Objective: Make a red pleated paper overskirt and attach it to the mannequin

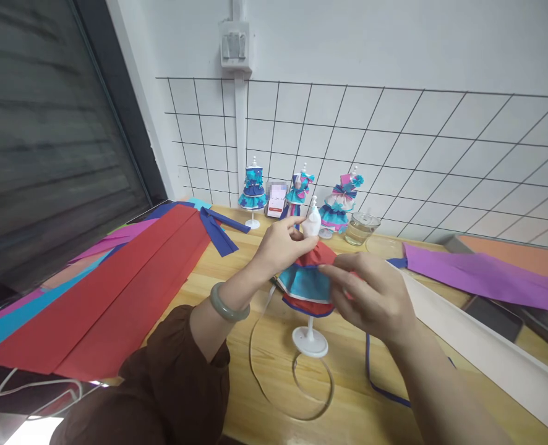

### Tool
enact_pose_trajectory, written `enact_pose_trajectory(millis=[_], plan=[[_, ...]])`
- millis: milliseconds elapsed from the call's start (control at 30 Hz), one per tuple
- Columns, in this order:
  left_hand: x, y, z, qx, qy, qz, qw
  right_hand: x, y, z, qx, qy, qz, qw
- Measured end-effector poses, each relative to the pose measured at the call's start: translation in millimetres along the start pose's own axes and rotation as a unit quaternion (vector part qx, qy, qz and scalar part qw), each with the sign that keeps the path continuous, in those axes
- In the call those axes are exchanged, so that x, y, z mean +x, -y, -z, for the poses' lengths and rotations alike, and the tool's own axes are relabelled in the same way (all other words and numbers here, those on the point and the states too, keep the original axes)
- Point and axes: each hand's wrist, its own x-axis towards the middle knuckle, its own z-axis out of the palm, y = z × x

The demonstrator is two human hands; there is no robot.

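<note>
A small white dress form (312, 222) stands upright on its round base in front of me, wearing a tiered doll skirt (305, 283) in red and turquoise with dark blue edging. My left hand (278, 246) is closed around the form's waist at the top of the skirt, thumb in front. On the skirt's right side, my right hand (378, 295) has its fingers drawn together at the blue edging of the upper red tier. Those fingers hide part of the fabric they pinch. A narrow dark blue strip (369, 364) lies on the table below my right hand.
Red fabric strips (116, 296) and other colours cover the left side. Three dressed forms, including one in turquoise (253, 188), stand behind with a phone (276, 201) and a glass cup (362, 228). Purple fabric (482, 278) and a white strip (478, 346) lie right; a thin cord (255, 364) loops in front.
</note>
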Motion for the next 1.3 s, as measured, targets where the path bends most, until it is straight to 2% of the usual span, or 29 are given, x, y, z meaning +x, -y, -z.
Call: enact_pose_trajectory(millis=[100,167,233,300,367,433,567,633,867,1100,1300], plan=[[-1,-2,-0.9,-0.01,0.016,-0.032,0.999,0,-4,5,0.048,-0.049,-0.104,0.992],[-2,-5,-0.5,-0.028,0.051,-0.054,0.997,-2,-10,8,0.083,-0.053,-0.198,0.975],[-4,-9,1.7,-0.041,0.093,-0.071,0.992,-3,-17,11,0.126,-0.01,-0.295,0.947],[-5,-12,5.4,-0.052,0.141,-0.073,0.986,-4,-24,12,0.185,0.072,-0.362,0.911],[-6,-14,9.1,-0.055,0.188,-0.069,0.978,-4,-30,13,0.251,0.155,-0.391,0.872],[-5,-13,11.4,-0.054,0.222,-0.073,0.971,-4,-32,14,0.303,0.212,-0.405,0.836],[-3,-4,11.3,-0.067,0.254,-0.072,0.962,-8,-34,14,0.378,0.241,-0.436,0.781],[-1,-1,11.1,-0.075,0.268,-0.071,0.958,-12,-35,14,0.4,0.243,-0.442,0.765],[-3,-10,16.6,-0.037,0.313,-0.09,0.945,-10,-28,15,0.375,0.241,-0.448,0.775],[-4,-16,20.1,0.01,0.319,-0.108,0.941,1,-14,18,0.28,0.217,-0.453,0.818],[-4,-13,19.2,-0.037,0.331,-0.083,0.939,2,-12,20,0.239,0.219,-0.429,0.844]])
